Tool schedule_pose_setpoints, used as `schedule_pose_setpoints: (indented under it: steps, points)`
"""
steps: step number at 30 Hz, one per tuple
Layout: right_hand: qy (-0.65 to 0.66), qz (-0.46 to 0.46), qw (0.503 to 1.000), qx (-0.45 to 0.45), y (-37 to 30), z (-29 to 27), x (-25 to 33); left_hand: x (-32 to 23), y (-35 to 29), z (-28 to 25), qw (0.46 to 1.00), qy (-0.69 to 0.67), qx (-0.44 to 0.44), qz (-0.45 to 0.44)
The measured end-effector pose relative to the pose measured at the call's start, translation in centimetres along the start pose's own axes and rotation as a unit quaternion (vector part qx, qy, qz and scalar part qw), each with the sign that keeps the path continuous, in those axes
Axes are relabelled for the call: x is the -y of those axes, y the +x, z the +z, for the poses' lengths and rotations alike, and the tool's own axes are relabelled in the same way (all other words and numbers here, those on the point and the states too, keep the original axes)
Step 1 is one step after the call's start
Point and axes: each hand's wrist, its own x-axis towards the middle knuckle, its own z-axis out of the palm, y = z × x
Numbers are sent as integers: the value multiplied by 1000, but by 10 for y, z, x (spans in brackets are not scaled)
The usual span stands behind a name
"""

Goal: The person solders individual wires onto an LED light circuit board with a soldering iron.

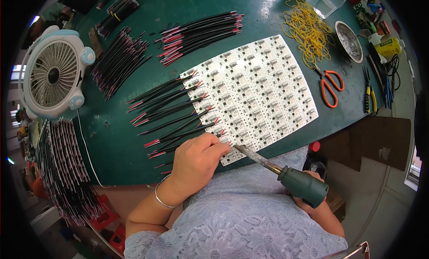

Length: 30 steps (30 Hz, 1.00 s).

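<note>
A white sheet of small circuit boards lies at an angle on the green table, rows of components across it. Black-sheathed wires with red and white ends stick out from its left edge. At the sheet's near corner my left hand is closed, thumb and finger pinching a wire mostly hidden beneath them. My right hand grips the dark green handle of a soldering iron, and largely disappears behind it. The iron's tip reaches the board right beside my left fingertips.
More wire bundles lie on the far table. A white fan stands at left. Yellow rubber bands, a metal bowl, orange-handled cutters and yellow-black pliers are at right. Wires hang off the left side.
</note>
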Motion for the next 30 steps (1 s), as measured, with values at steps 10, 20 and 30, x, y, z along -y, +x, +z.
schedule_pose_setpoints:
  steps: [10, 20, 30]
  points:
    - [370, 256, 863, -229, -13, 23, -6, -3, 12, -38, 990, 129, -35, 51]
    - [399, 182, 867, -235, -13, 35, -15, 181, 75, -147, 912, 310, -193, -186]
    - [416, 217, 867, -166, -22, 29, -20, 202, 74, -145, 931, 234, -265, -88]
